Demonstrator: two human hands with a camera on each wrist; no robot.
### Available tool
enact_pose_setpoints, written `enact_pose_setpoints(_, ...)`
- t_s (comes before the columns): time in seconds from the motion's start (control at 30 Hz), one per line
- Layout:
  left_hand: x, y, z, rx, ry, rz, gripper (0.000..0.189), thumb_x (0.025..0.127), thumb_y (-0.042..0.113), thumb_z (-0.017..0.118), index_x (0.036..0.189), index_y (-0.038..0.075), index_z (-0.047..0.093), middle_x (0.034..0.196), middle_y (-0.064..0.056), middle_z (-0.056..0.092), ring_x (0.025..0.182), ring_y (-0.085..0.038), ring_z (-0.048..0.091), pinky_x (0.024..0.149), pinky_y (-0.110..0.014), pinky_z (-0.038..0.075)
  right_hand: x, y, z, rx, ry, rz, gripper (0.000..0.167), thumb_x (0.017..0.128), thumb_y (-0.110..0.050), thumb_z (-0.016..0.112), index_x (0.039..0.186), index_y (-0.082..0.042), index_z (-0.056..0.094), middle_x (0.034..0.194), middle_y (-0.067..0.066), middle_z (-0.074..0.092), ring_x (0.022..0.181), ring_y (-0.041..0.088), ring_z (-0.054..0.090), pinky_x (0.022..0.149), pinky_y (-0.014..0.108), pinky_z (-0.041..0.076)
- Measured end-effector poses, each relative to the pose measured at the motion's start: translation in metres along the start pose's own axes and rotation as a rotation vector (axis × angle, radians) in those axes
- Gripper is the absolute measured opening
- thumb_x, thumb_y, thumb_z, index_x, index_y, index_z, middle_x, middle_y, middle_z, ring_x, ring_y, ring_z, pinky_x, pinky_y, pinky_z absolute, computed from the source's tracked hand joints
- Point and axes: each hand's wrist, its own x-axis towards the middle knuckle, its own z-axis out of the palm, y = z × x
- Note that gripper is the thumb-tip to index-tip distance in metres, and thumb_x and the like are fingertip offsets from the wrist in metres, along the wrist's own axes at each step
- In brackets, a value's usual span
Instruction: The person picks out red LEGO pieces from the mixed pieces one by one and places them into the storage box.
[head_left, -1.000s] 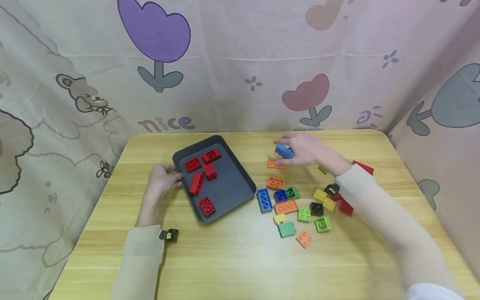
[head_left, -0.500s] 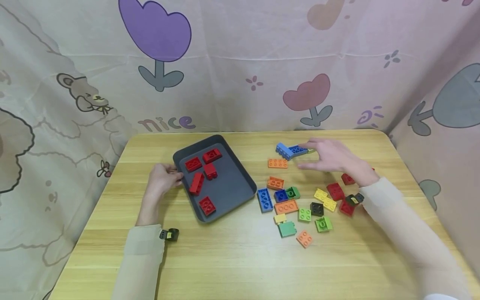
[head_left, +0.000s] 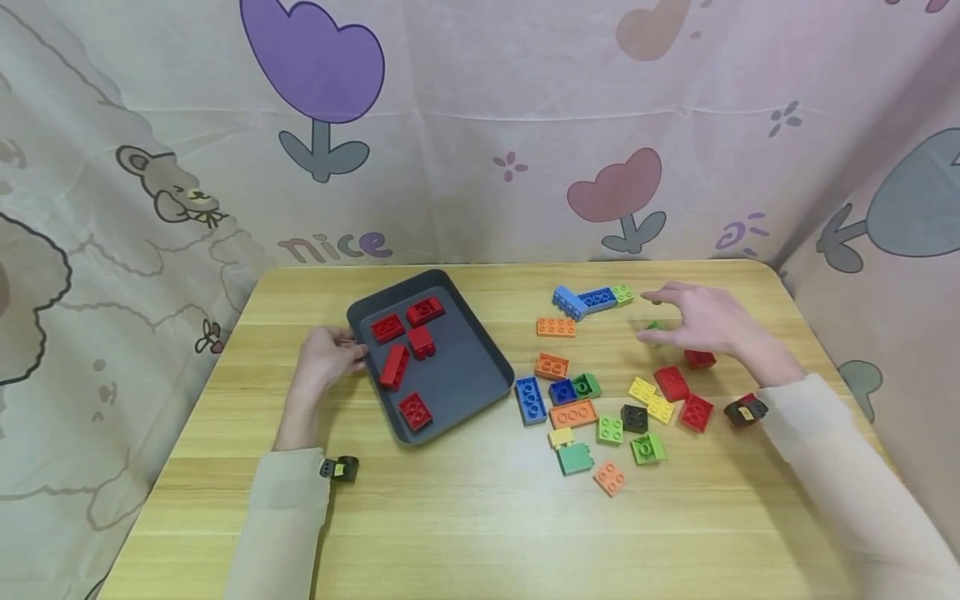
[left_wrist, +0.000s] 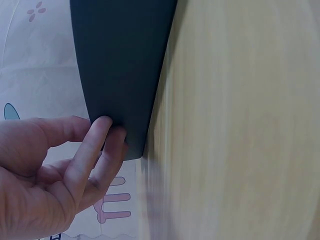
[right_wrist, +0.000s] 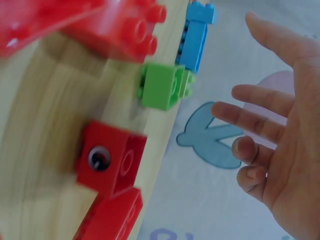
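Left hand pinches the dark tray; right hand, fingers apart, seems mid-selection; taking a red brick calls for closing.

Bare left hand and bare right hand. Left sleeve: pale beige, long, plain, ending at the wrist. Right sleeve: matching, lightly creased. Left wrist unit: small, black, yellowish patch. Right wrist unit: likewise black (finer markings too small to read).
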Motion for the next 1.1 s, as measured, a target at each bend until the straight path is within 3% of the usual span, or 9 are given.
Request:
enact_pose_setpoints(0.37, 0.0, 0.001, 0.001, -0.005, -0.012, 0.004, 0.048, 0.102, 0.002, 0.063, 0.142, -0.021, 0.05, 0.137, -0.039, 0.061, 0.08, -0.005, 0.071, 0.072, -0.018, 0.066, -0.021, 0.019, 0.005, -0.04, 0.004, 0.03, 0.079, 0.085, -0.067, 0.078, 0.14, -0.012, 0.068, 0.139, 0.022, 0.068, 0.116, 0.042, 0.069, 0.087, 0.062, 0.062)
enact_pose_setpoints(0.57, 0.0, 0.002, 0.0, -0.006, -0.008, -0.001, 0.047, 0.102, 0.003, 0.062, 0.143, -0.019, 0.051, 0.137, -0.038, 0.061, 0.081, -0.006, 0.071, 0.073, -0.018, 0.066, -0.032, 0.022, 0.009, -0.039, -0.01, 0.05, 0.08, 0.084, -0.071, 0.076, 0.139, -0.012, 0.069, 0.138, 0.02, 0.068, 0.092, 0.026, 0.067, 0.073, 0.047, 0.061)
enact_pose_setpoints(0.8, -0.001, 0.002, 0.0, 0.008, -0.004, 0.001, 0.045, 0.102, 0.003, 0.061, 0.141, -0.019, 0.053, 0.135, -0.038, 0.063, 0.077, -0.003, 0.069, 0.075, -0.019, 0.067, -0.042, 0.017, 0.016, -0.011, -0.036, 0.069, 0.083, 0.083, -0.075, 0.075, 0.138, -0.013, 0.069, 0.136, 0.018, 0.07, 0.095, 0.025, 0.066, 0.073, 0.043, 0.06)
enact_pose_setpoints(0.9, -0.001, 0.002, 0.0, 0.01, -0.003, 0.002, 0.046, 0.102, 0.003, 0.061, 0.141, -0.019, 0.053, 0.134, -0.038, 0.064, 0.076, -0.003, 0.069, 0.074, -0.019, 0.067, -0.045, 0.015, 0.019, 0.007, -0.043, 0.086, 0.088, 0.081, -0.079, 0.074, 0.137, -0.011, 0.069, 0.129, 0.014, 0.073, 0.094, 0.024, 0.064, 0.07, 0.037, 0.056)
enact_pose_setpoints(1.0, -0.002, 0.002, 0.0, 0.007, -0.002, 0.004, 0.046, 0.102, 0.003, 0.062, 0.141, -0.02, 0.052, 0.134, -0.038, 0.063, 0.078, -0.004, 0.07, 0.074, -0.019, 0.067, -0.047, 0.013, 0.022, 0.013, -0.049, 0.091, 0.089, 0.08, -0.079, 0.074, 0.134, -0.009, 0.07, 0.112, 0.01, 0.074, 0.088, 0.022, 0.06, 0.065, 0.031, 0.047)
enact_pose_setpoints(1.1, -0.002, 0.002, 0.001, 0.005, 0.003, 0.004, 0.046, 0.102, 0.003, 0.062, 0.141, -0.019, 0.052, 0.134, -0.038, 0.063, 0.078, -0.004, 0.07, 0.075, -0.02, 0.067, -0.05, 0.01, 0.025, 0.002, -0.041, 0.082, 0.085, 0.081, -0.077, 0.075, 0.131, -0.008, 0.072, 0.11, 0.009, 0.074, 0.085, 0.02, 0.058, 0.064, 0.029, 0.045)
